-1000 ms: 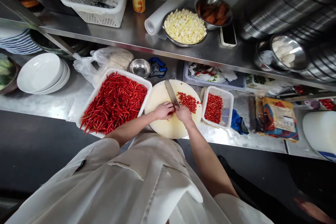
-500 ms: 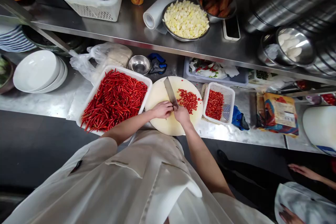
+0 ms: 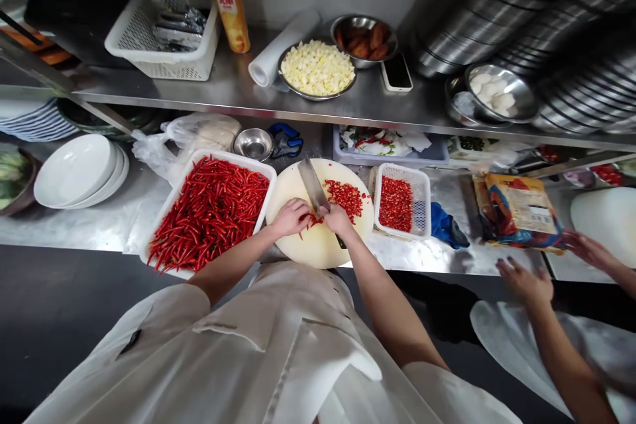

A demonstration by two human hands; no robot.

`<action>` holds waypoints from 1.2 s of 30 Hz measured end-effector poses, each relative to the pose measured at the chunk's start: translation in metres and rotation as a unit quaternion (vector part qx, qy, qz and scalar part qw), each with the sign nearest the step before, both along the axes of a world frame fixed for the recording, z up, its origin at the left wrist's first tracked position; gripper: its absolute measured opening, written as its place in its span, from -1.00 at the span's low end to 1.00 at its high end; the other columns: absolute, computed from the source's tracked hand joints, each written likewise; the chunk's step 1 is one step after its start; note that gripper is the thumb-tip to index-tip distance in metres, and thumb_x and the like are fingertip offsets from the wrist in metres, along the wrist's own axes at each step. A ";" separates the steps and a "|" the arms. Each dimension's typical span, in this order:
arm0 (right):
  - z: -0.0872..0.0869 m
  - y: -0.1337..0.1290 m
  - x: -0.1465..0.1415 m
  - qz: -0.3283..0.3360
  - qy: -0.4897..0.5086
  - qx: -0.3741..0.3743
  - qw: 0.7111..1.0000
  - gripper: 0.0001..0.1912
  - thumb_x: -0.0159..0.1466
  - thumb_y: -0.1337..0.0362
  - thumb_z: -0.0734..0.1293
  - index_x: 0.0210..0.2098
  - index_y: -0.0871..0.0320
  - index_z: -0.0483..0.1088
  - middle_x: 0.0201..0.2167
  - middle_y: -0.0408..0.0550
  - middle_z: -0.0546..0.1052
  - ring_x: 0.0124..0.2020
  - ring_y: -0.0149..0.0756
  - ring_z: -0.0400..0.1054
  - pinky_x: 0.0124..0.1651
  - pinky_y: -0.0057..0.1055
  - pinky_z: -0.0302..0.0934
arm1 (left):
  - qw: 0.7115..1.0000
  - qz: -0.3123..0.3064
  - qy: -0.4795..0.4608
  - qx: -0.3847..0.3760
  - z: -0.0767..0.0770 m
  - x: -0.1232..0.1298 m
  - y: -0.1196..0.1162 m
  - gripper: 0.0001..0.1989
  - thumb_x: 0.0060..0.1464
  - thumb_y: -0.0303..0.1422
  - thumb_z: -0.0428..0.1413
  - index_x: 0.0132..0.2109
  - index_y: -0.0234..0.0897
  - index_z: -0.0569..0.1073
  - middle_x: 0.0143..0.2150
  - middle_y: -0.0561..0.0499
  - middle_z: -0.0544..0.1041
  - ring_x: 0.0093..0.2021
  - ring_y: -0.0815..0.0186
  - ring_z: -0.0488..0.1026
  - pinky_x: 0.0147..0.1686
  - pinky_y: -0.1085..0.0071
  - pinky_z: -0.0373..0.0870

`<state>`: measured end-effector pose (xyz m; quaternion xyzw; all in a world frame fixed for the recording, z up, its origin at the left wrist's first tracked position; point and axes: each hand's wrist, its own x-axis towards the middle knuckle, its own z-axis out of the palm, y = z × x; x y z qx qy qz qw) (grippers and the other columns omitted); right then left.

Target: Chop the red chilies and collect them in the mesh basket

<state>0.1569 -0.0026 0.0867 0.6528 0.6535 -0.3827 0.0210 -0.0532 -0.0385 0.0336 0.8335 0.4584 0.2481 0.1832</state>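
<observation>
On the round cutting board (image 3: 298,248), my right hand (image 3: 338,220) is closed round the handle of a cleaver (image 3: 313,184), its blade pointing away and to the left. My left hand (image 3: 291,217) is curled over red chilies (image 3: 312,220) just left of the blade, its fingertips pressing on them. Chopped chili pieces (image 3: 345,201) lie on the board right of the cleaver. A white tub of whole red chilies (image 3: 211,212) stands on the left, close by my left forearm. To the board's right, a white basket (image 3: 421,202) holds chopped chilies (image 3: 396,204).
A steel shelf (image 3: 238,109) overhangs the counter's back, carrying a bowl of chopped garlic (image 3: 318,68) and stacked steel bowls. White bowls (image 3: 74,172) stand at left. At right, a co-worker's hands (image 3: 529,281) are near a colourful package (image 3: 521,209).
The view has tilted up, showing more shelf and wall. My left hand has shifted a little away from the blade, and chilies show between. The co-worker's hands have come up to the counter.
</observation>
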 end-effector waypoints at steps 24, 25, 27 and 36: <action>-0.008 -0.014 0.064 0.075 0.005 0.010 0.997 -0.60 0.57 0.13 0.18 0.07 0.17 0.59 0.06 0.15 0.68 0.08 -0.12 0.55 0.05 -0.40 0.25 | 0.977 0.152 0.148 0.006 -0.010 0.041 -0.053 -0.25 0.30 0.02 0.20 0.48 -0.21 0.28 0.52 -0.32 0.24 0.60 -0.24 0.01 0.52 -0.31 0.01; -0.008 -0.012 0.067 0.074 0.003 0.009 0.997 -0.60 0.57 0.13 0.18 0.08 0.17 0.59 0.06 0.15 0.67 0.08 -0.11 0.55 0.04 -0.39 0.25 | 0.975 0.156 0.155 -0.002 -0.011 0.042 -0.048 -0.20 0.33 0.03 0.16 0.53 -0.25 0.18 0.57 -0.35 0.15 0.62 -0.24 -0.06 0.53 -0.32 -0.02; -0.006 -0.006 0.072 0.072 -0.006 0.007 0.997 -0.61 0.57 0.13 0.19 0.10 0.16 0.58 0.07 0.16 0.67 0.09 -0.09 0.55 0.03 -0.38 0.26 | 0.974 0.152 0.165 -0.015 -0.017 0.052 -0.036 -0.23 0.42 -0.03 0.05 0.57 -0.32 0.07 0.61 -0.38 0.05 0.64 -0.19 -0.10 0.54 -0.29 -0.02; -0.001 -0.004 0.075 0.057 -0.035 0.019 0.998 -0.60 0.58 0.15 0.17 0.15 0.19 0.55 0.06 0.19 0.67 0.10 -0.09 0.55 0.08 -0.36 0.27 | 0.985 0.138 0.099 -0.017 -0.015 0.070 -0.015 -0.37 0.43 -0.09 0.08 0.49 -0.24 0.26 0.45 -0.26 0.38 0.46 -0.05 0.29 0.47 -0.07 0.25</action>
